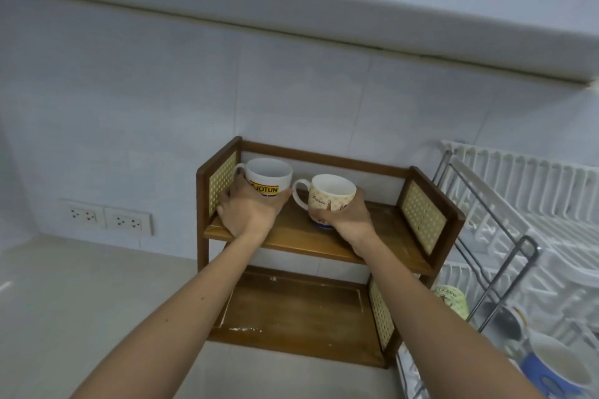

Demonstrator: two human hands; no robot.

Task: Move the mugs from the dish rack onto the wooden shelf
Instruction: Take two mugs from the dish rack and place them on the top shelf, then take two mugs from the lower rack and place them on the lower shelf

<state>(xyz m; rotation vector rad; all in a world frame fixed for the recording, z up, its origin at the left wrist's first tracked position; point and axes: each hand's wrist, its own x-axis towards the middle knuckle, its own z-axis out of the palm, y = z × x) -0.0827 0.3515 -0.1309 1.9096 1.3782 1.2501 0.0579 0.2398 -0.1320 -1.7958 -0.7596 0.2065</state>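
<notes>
A two-tier wooden shelf (301, 244) with woven side panels stands against the tiled wall. My left hand (251, 212) grips a white mug (267, 176) with a yellow logo at the left of the top tier. My right hand (345, 215) holds a cream patterned mug (329, 193) upright at the middle of that tier; I cannot tell whether its base touches the wood. The white dish rack (518, 204) stands to the right. On its lower level are a blue and white mug (551, 366) and a pale green mug (452, 300).
The shelf's lower tier (291, 308) holds nothing. Two wall sockets (107, 217) sit low on the wall to the left. A pale countertop (81, 295) spreads in front. A metal ladle (500, 321) lies in the rack beside the mugs.
</notes>
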